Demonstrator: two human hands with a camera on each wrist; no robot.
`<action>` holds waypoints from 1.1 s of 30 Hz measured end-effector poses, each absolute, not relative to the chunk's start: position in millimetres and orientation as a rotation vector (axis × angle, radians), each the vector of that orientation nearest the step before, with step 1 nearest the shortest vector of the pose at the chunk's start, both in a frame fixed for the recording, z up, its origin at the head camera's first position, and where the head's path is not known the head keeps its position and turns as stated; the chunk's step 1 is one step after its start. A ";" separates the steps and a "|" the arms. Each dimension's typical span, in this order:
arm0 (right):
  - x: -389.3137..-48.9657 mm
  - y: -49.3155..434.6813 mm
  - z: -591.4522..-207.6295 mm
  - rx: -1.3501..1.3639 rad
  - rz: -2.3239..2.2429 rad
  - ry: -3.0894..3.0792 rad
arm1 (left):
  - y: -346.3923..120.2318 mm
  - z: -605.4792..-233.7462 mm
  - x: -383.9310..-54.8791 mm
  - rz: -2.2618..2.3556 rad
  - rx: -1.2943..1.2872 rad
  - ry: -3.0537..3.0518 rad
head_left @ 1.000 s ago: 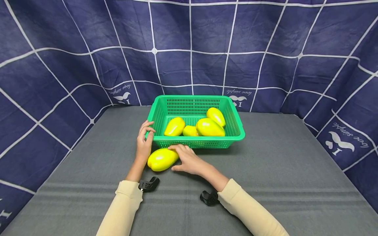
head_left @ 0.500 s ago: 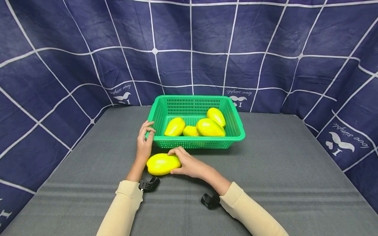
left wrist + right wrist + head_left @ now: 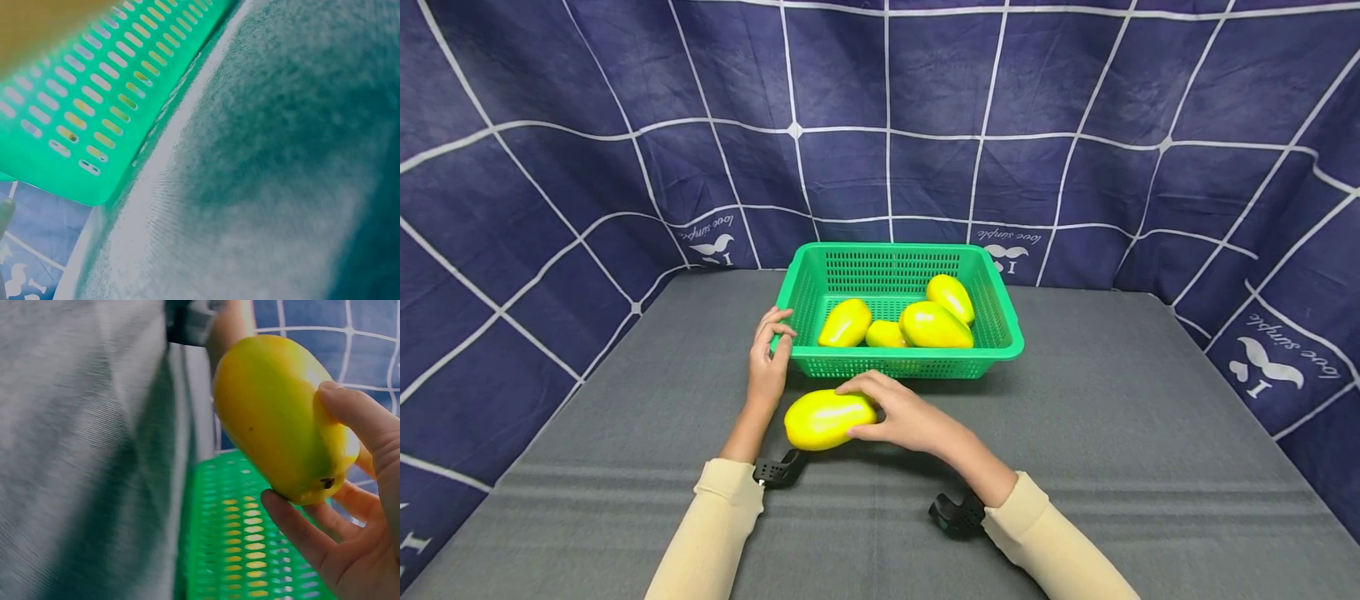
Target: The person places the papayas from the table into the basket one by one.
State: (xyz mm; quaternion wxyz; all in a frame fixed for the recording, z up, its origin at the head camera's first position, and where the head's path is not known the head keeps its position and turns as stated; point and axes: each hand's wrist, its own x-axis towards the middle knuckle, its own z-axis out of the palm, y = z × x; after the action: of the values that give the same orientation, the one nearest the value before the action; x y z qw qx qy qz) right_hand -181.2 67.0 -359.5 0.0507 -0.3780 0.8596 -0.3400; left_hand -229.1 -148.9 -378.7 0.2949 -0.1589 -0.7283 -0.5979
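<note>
My right hand [image 3: 904,415] grips a yellow mango [image 3: 824,420] in front of the basket. Its thumb is on the near side and its fingers are over the far side. In the right wrist view the mango [image 3: 275,419] shows a green tinge and a dark stem spot, with thumb and fingertips around its stem end. My left hand [image 3: 768,358] holds the green plastic basket [image 3: 902,353] at its front left corner, fingers over the rim. Inside lie several more mangoes, one of them [image 3: 936,325] at the front right. The left wrist view shows the slotted basket wall [image 3: 94,119] close up.
Grey cloth [image 3: 1112,433] covers the table on both sides of the basket. A dark blue curtain [image 3: 940,75] with white grid lines hangs behind and at the sides. Black wrist straps [image 3: 778,469] show on both wrists.
My right hand has drawn the mango back from the basket's front wall, then moved slightly right with it, turning it a little. The left hand and basket have stayed in place.
</note>
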 end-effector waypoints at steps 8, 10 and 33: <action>-178.1 85.3 -333.5 -1.155 -1.084 2.645 | -148.2 -377.9 -228.7 -1.589 -0.405 -1.931; -176.7 91.4 -325.1 -1.163 -1.103 2.673 | -148.2 -378.1 -229.2 -1.596 -0.403 -1.931; -198.2 185.5 -286.1 -0.652 -1.457 3.150 | -149.0 -377.2 -230.3 -1.614 -0.396 -1.931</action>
State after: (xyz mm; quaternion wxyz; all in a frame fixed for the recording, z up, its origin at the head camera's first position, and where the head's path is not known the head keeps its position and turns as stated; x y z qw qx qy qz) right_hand -198.2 185.5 -286.1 -0.1936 -0.1811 0.8751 -0.4049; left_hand -230.3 -149.0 -377.2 0.2925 -0.1487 -0.7247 -0.6059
